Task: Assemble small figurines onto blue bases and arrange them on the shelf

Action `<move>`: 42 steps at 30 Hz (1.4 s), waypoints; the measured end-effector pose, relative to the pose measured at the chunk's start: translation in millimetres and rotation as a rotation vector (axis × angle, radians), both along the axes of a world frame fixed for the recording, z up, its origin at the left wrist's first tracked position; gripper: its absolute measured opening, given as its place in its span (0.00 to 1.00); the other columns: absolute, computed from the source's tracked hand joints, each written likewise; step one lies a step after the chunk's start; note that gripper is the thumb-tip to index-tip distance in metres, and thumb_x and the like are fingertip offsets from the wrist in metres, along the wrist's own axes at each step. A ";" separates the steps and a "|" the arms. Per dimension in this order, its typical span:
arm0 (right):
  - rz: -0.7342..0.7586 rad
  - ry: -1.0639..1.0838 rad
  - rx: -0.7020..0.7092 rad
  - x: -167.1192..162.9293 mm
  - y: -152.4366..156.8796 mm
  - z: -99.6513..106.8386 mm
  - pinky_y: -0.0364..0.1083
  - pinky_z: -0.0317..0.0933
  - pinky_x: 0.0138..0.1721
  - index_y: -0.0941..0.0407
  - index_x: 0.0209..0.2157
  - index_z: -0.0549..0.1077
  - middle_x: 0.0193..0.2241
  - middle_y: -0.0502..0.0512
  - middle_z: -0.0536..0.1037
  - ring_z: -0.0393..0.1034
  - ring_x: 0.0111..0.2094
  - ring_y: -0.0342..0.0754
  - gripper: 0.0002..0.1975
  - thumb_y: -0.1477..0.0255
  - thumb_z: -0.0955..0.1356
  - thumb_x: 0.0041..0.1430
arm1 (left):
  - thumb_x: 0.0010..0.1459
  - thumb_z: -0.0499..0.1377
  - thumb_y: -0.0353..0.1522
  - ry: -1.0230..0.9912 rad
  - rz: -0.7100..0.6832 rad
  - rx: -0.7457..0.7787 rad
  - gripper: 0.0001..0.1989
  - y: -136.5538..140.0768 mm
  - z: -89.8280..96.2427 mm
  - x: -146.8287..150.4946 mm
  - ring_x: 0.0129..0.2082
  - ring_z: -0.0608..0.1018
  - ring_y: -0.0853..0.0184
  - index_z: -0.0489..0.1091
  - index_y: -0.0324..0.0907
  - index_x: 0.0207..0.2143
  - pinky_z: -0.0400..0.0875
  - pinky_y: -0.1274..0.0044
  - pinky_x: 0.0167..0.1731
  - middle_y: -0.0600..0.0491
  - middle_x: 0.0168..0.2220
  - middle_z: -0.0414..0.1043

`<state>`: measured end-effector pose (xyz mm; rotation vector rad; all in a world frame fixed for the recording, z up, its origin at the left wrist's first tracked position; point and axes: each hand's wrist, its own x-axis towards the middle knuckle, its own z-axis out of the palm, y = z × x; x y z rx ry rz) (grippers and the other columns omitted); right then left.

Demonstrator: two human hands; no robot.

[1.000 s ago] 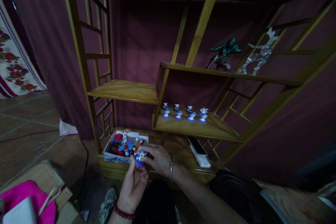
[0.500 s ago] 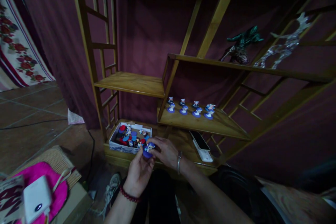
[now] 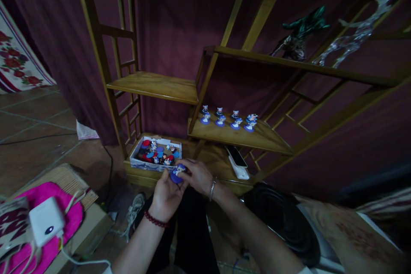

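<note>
A small figurine [image 3: 176, 174] with a round purple base is between my hands, low in front of the shelf unit. My right hand [image 3: 198, 176], with a silver bracelet, pinches the figurine's body from the right. From below and left, my left hand [image 3: 167, 197] holds its base edge between thumb and fingers, palm turned up; a dark red bead bracelet circles that wrist. Just behind the hands sits an open box [image 3: 146, 164] with several figurines and red and blue round bases inside. Two rows of figurines [image 3: 236, 124] stand on the low shelf [image 3: 260, 142] to the right.
A phone and a white object [image 3: 238, 165] lie on the bottom board. A green-brown sculpture [image 3: 295, 38] and a clear deer figure [image 3: 356, 40] stand on a higher shelf. At left, a white power bank [image 3: 46, 220] rests on a pink cushion [image 3: 73, 209], with cables.
The view has shifted, so the shelves and box sit higher and slightly further left. The figurine stays between both hands, its purple base now showing more toward the left.
</note>
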<state>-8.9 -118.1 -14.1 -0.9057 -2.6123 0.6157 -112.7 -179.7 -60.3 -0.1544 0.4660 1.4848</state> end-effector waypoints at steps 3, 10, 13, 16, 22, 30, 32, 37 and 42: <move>0.021 0.028 -0.018 1.6 -0.4 3.5 0.43 0.59 0.41 0.55 0.44 0.67 0.40 0.54 0.72 0.67 0.39 0.45 0.15 0.74 0.65 0.52 | 0.59 0.44 0.36 -0.012 -0.006 0.016 0.16 -1.3 4.1 -1.1 0.29 0.74 0.68 0.69 0.39 0.31 0.66 0.74 0.33 0.51 0.27 0.72; 0.003 0.093 -0.037 3.2 0.0 2.7 0.44 0.59 0.43 0.55 0.46 0.67 0.40 0.55 0.72 0.66 0.40 0.45 0.17 0.75 0.65 0.52 | 0.59 0.44 0.36 -0.028 -0.022 0.034 0.16 -1.9 8.4 -0.5 0.30 0.74 0.69 0.70 0.40 0.33 0.66 0.73 0.36 0.52 0.30 0.74; 0.011 0.133 -0.053 3.8 -0.2 2.8 0.43 0.60 0.43 0.53 0.46 0.67 0.40 0.53 0.72 0.66 0.40 0.44 0.17 0.75 0.65 0.53 | 0.59 0.45 0.36 -0.031 -0.023 0.053 0.15 -2.4 8.3 -0.4 0.30 0.74 0.69 0.70 0.41 0.34 0.66 0.73 0.37 0.53 0.30 0.74; 0.009 0.144 -0.059 3.7 -0.2 2.2 0.43 0.60 0.42 0.52 0.45 0.68 0.40 0.52 0.72 0.66 0.40 0.43 0.16 0.75 0.66 0.52 | 0.59 0.45 0.37 -0.025 -0.029 0.045 0.15 -3.4 10.2 -0.8 0.31 0.74 0.68 0.70 0.41 0.34 0.66 0.73 0.36 0.52 0.30 0.74; 0.011 0.082 -0.019 0.6 -1.7 1.6 0.42 0.59 0.41 0.53 0.43 0.69 0.38 0.52 0.72 0.66 0.38 0.44 0.15 0.76 0.65 0.52 | 0.59 0.46 0.36 -0.012 -0.013 0.016 0.14 -4.4 13.5 -0.2 0.28 0.73 0.70 0.69 0.40 0.32 0.66 0.75 0.33 0.53 0.28 0.72; 0.027 0.036 0.001 -1.8 -8.3 5.7 0.42 0.58 0.42 0.53 0.42 0.68 0.39 0.51 0.72 0.66 0.39 0.43 0.13 0.76 0.64 0.53 | 0.57 0.49 0.34 -0.001 -0.011 0.004 0.10 -8.8 13.0 1.2 0.28 0.72 0.72 0.68 0.41 0.34 0.66 0.76 0.34 0.54 0.30 0.71; 0.027 0.029 0.005 -1.8 -10.3 5.3 0.42 0.57 0.43 0.52 0.42 0.68 0.39 0.51 0.72 0.66 0.40 0.43 0.13 0.75 0.63 0.53 | 0.57 0.49 0.33 0.006 0.001 -0.014 0.10 -10.0 14.1 2.5 0.28 0.72 0.72 0.68 0.41 0.34 0.66 0.76 0.33 0.53 0.30 0.71; 0.057 0.040 0.001 -1.5 -17.4 6.1 0.41 0.58 0.42 0.53 0.42 0.68 0.39 0.51 0.71 0.66 0.40 0.43 0.12 0.75 0.63 0.55 | 0.57 0.49 0.32 0.004 0.026 -0.079 0.09 -15.6 18.7 6.4 0.25 0.71 0.74 0.67 0.40 0.31 0.65 0.78 0.30 0.54 0.27 0.69; 0.064 0.053 -0.006 -1.1 -27.4 7.4 0.41 0.58 0.42 0.52 0.40 0.69 0.37 0.50 0.72 0.66 0.39 0.43 0.12 0.76 0.63 0.54 | 0.56 0.51 0.31 0.009 0.055 -0.105 0.06 -23.5 20.1 9.3 0.23 0.70 0.75 0.66 0.39 0.29 0.65 0.79 0.30 0.55 0.25 0.68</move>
